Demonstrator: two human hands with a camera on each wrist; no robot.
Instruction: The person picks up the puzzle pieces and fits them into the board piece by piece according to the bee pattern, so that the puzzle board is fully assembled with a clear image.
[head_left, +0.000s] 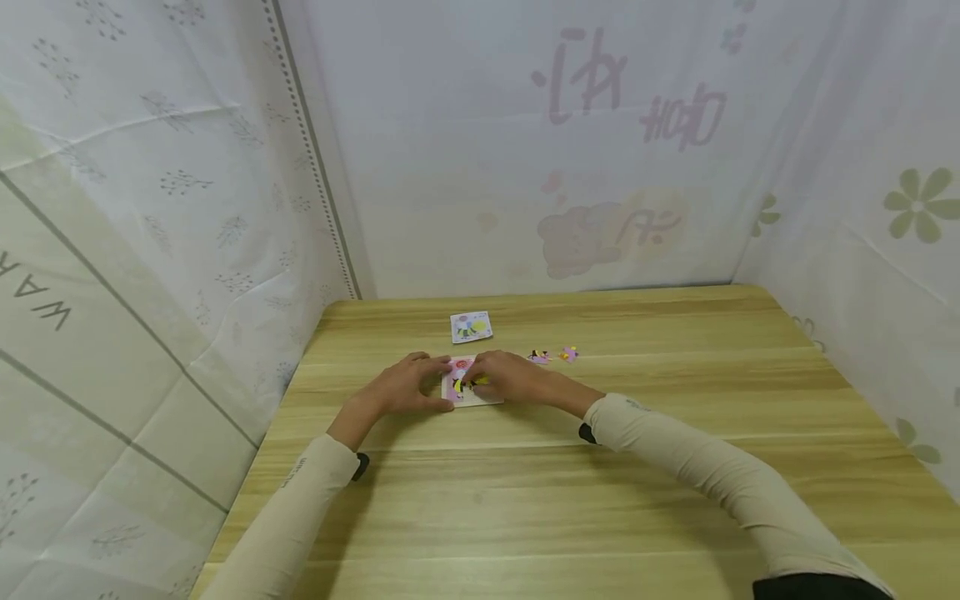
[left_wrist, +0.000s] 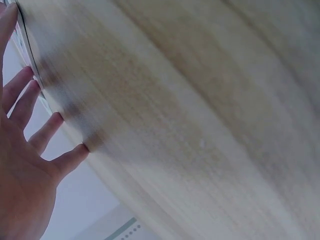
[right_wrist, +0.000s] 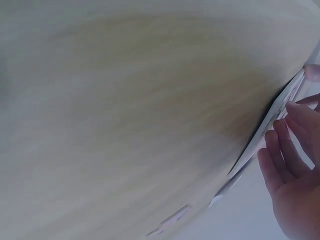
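A small pink jigsaw puzzle board (head_left: pixel 472 398) with a bee picture lies flat on the wooden table. At its left edge is my left hand (head_left: pixel 408 385), its fingers spread and thumb at the near corner. The left wrist view shows that hand (left_wrist: pixel 27 155) with fingertips touching the table and board edge. Over the board's right part, my right hand (head_left: pixel 513 377) pinches a yellow and black puzzle piece (head_left: pixel 480 380), partly hidden by the fingers. In the right wrist view, the right hand's (right_wrist: pixel 297 155) thumb and fingers bend down to the board (right_wrist: pixel 265 125).
Two loose puzzle pieces lie to the right, one pink and black (head_left: pixel 538 357) and one purple and yellow (head_left: pixel 570 354). Behind the board is a printed bee picture card (head_left: pixel 471 327). Patterned curtains (head_left: pixel 450 167) stand behind the table (head_left: pixel 480 508) and at both sides.
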